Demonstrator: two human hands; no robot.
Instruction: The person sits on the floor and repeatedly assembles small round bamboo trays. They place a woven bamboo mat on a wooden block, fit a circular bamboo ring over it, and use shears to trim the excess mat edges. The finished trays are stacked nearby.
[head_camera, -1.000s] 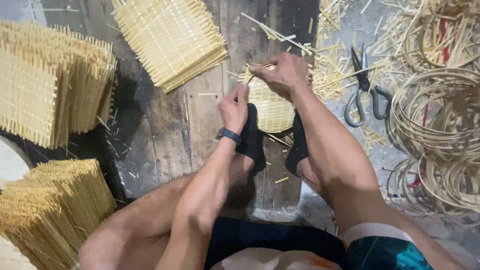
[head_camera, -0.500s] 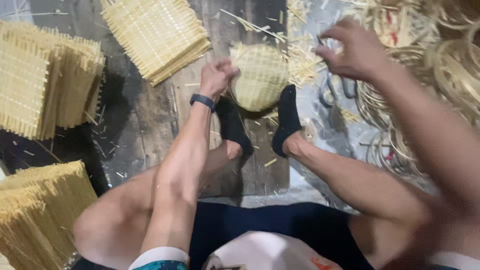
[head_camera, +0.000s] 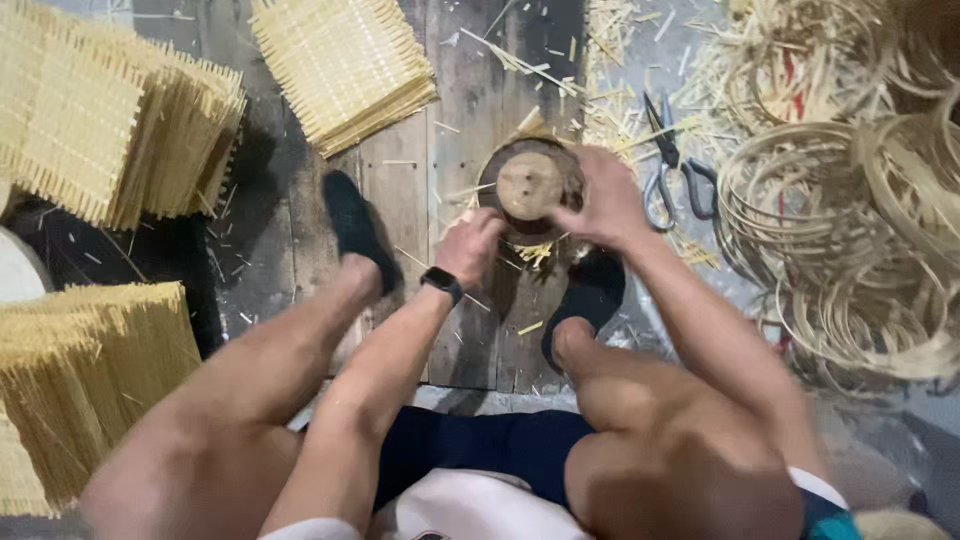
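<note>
A round dark wooden form (head_camera: 530, 185) with a paler disc on top sits on the plank floor between my feet. My left hand (head_camera: 470, 245), with a black watch on its wrist, is curled against the form's lower left edge. My right hand (head_camera: 605, 200) grips its right edge. Pale bamboo strips (head_camera: 535, 252) stick out from under the form between my hands. My feet are in dark socks: one (head_camera: 352, 228) lies off to the left, the other (head_camera: 590, 300) just below the form.
Scissors (head_camera: 672, 165) lie just right of my right hand. Coiled bamboo rings (head_camera: 850, 230) pile up on the right. Stacks of woven bamboo mats stand at the top (head_camera: 345, 65), the left (head_camera: 110, 120) and the lower left (head_camera: 90, 380). Loose splinters litter the planks.
My right hand reached out right, then came back. The pale woven round piece between my feet is now covered by the dark wooden form. One foot has slid out to the left.
</note>
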